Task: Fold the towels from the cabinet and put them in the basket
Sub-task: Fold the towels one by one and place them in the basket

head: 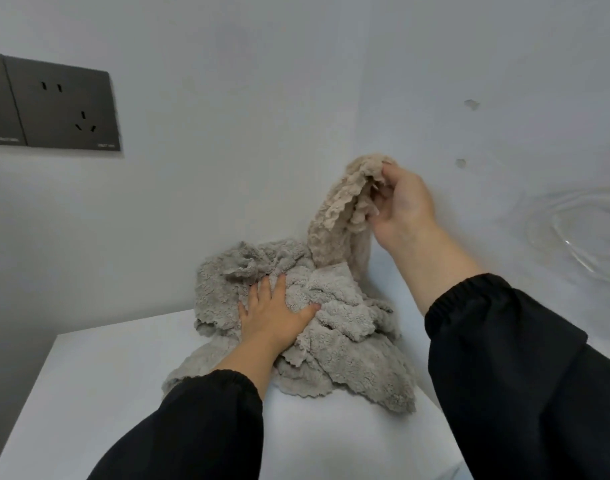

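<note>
Two dark socket plates (62,109) sat side by side high on the left of the white wall (262,98). Two small chipped marks (471,104) pitted the wall's right part; a clear glass bowl (584,233) stood near it, farther right.

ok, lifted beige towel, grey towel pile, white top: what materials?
Lifted beige towel: plush microfibre-like fleece, nubby pile, scalloped edge. Grey crumpled towel pile: same fuzzy fabric, seemingly. White flat top: smooth, matte, perhaps laminate or painted board; unclear.
</note>
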`<action>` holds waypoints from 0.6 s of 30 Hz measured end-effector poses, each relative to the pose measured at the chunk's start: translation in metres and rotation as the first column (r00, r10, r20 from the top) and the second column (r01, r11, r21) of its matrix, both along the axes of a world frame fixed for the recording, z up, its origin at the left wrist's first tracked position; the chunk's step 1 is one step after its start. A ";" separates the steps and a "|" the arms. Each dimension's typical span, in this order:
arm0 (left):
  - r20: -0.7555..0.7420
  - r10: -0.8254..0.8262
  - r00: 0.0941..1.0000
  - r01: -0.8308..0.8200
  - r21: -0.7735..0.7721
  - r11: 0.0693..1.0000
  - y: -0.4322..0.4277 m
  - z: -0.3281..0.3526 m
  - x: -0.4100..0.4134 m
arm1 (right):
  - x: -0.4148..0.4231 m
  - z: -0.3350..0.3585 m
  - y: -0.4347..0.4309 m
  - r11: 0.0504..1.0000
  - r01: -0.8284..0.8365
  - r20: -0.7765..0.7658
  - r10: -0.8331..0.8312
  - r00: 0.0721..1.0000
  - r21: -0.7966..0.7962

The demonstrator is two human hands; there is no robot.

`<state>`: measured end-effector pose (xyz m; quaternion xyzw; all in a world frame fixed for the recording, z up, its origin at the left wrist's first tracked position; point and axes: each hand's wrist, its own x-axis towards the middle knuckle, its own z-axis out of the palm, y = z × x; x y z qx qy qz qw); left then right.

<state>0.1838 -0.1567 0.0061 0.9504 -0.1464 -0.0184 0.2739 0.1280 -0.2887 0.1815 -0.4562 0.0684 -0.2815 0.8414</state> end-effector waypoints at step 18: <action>0.285 -0.099 0.953 0.264 -0.626 0.734 0.043 0.122 -0.096 | -0.104 0.046 0.048 0.960 -0.137 0.094 0.117 0.989 0.245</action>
